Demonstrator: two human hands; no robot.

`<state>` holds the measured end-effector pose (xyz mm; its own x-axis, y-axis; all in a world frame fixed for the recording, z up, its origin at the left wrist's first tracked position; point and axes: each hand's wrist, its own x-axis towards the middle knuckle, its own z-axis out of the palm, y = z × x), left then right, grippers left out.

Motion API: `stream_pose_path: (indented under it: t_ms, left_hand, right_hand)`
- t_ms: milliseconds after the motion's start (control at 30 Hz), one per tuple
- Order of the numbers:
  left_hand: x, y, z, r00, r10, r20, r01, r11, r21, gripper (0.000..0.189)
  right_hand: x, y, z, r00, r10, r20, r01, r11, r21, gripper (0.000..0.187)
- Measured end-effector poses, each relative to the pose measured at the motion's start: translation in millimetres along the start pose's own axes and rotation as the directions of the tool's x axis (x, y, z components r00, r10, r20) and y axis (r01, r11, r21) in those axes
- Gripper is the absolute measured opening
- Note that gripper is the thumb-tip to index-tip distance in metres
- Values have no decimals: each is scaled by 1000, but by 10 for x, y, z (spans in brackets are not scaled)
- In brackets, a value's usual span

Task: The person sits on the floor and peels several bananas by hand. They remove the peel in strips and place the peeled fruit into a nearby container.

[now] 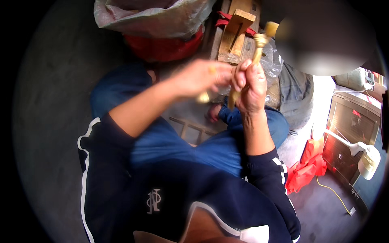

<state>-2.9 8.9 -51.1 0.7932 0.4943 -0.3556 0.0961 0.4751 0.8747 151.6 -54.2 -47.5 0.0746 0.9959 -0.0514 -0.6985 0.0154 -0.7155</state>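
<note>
My right hand (251, 82) is closed round a pale yellow, stick-like piece (258, 51). Its upper part has a ringed, knobbed head, and its lower end shows below my fingers. My left hand (197, 76), blurred by motion, reaches across with its fingertips at or close to my right hand's fingers. Below the left palm shows a small yellow end (203, 97); whether the left hand holds it cannot be told. A further yellow block-like end (271, 29) appears beyond the knobbed head, partly hidden by a blurred dark area.
Ahead stands a wooden bench (226, 57) bearing an upright wooden block (241, 18) with a metal rod. A whitish woven sack (152, 21) rests over a red container (164, 47). Clear plastic (272, 60), grey cloth (294, 94), a red bag (311, 158) and a white lamp (369, 161) lie rightward.
</note>
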Motion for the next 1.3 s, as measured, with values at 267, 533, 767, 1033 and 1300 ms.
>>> stream_pose_path:
  t_ms: [267, 533, 767, 1033, 1300]
  left_hand:
    - [6, 1, 107, 985, -169, 22, 167, 930, -327, 19]
    - [-27, 185, 82, 954, 120, -276, -50, 967, 248, 36]
    - [-53, 211, 114, 905, -24, -426, -41, 989, -143, 38]
    - [-313, 389, 288, 891, -295, 346, 281, 955, 89, 35]
    - [-168, 259, -170, 669, 661, 339, -531, 106, 841, 24]
  right_hand:
    - [137, -207, -248, 883, -196, -427, 238, 970, 46, 22]
    - [155, -304, -113, 675, -637, 372, 491, 12, -871, 33]
    - [32, -29, 196, 860, -406, 309, 422, 225, -878, 14]
    - [164, -211, -33, 746, -497, 444, 554, 91, -828, 22]
    - [2, -103, 43, 905, 425, -9, -388, 817, -427, 32]
